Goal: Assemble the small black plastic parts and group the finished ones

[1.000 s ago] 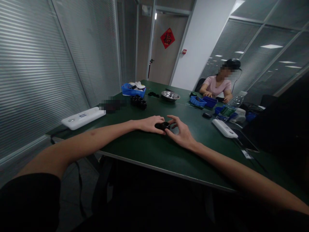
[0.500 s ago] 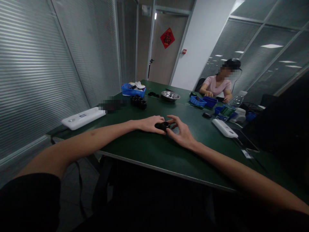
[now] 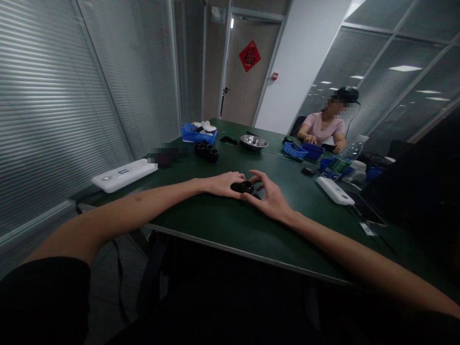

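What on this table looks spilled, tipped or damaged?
Nothing stands out. The plastic bottle looks tilted, but the pillar leans likewise, probably from the camera angle. The black part in the left hand is too small to judge.

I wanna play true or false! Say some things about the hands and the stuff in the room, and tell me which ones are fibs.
1. The left hand holds a black thing. True.
2. The right hand is inside the bowl. False: the right hand is at the black thing, and the bowl sits farther off on the table.
3. The bottle has a green label. True.
4. The bowl is bright yellow. False: it is shiny and silvery.
5. The door has a red sign on it. True.
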Demonstrator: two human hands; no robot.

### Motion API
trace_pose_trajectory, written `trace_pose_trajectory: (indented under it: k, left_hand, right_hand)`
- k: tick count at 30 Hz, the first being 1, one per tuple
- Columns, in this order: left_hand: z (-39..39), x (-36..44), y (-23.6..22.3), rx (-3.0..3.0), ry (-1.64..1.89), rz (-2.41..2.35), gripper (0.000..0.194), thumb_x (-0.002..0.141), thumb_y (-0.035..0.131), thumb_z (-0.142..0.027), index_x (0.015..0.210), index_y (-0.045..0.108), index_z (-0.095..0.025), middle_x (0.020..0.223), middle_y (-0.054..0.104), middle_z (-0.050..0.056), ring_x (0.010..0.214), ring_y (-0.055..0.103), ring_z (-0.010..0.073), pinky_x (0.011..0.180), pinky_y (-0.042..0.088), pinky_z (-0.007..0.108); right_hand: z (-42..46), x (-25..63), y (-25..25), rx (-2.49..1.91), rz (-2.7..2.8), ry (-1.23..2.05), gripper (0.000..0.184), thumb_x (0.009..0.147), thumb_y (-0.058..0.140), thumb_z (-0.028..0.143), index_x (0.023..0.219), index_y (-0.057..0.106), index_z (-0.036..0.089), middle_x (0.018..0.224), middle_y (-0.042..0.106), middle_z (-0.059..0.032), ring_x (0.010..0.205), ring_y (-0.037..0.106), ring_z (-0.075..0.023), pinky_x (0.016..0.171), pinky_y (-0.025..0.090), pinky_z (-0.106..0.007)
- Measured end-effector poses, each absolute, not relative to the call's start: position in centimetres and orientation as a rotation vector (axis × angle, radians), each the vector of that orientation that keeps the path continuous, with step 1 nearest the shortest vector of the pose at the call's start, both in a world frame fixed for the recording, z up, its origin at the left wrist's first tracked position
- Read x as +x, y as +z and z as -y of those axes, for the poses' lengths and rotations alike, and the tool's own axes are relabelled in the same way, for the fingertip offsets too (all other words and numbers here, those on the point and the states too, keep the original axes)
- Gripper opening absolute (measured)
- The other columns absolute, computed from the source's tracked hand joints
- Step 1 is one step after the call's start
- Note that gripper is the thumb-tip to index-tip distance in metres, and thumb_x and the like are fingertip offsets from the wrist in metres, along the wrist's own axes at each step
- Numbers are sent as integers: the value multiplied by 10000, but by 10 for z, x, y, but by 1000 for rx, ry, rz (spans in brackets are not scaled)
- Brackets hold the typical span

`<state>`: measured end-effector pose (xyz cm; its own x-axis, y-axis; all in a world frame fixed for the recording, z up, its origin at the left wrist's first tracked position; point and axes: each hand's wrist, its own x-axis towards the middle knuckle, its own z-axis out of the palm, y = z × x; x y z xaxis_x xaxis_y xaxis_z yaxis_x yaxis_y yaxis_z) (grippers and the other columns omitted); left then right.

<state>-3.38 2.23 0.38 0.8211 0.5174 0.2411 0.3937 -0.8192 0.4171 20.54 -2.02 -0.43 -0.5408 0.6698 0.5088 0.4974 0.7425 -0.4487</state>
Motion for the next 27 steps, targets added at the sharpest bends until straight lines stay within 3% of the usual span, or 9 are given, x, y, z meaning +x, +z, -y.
trace_pose_trajectory:
  k: [7,13,20,27]
  left_hand:
    - [-22,-34,2,2633,524,-691,484,887,663,-589,1119,704,-166,1192,621,116,1124,561,295,986,407,406]
    - [-23,-34,2,2635,527,-683,474,886,664,-580,1119,710,-170,1149,626,121,1058,575,290,929,423,400]
    - [-23,-34,2,2637,512,-696,455,890,660,-566,1102,705,-166,1187,613,117,1095,568,289,962,407,400]
    - [-22,-33,3,2648,498,-696,470,901,645,-580,1118,697,-167,1189,612,123,1092,569,291,953,414,398]
  right_hand:
    - [21,207,-5,-812,2287,367,583,944,636,359,1470,413,241,1214,671,-104,948,674,-260,861,569,-448]
    - [22,205,-3,-895,2236,333,670,900,704,443,1467,429,215,1193,650,-121,969,669,-282,820,583,-446]
    - [21,206,-4,-840,2283,337,609,924,660,360,1470,425,225,1189,663,-107,973,671,-269,857,576,-444]
    - [19,206,-6,-861,2249,323,628,917,677,395,1472,433,233,1166,654,-105,997,661,-280,829,580,-442]
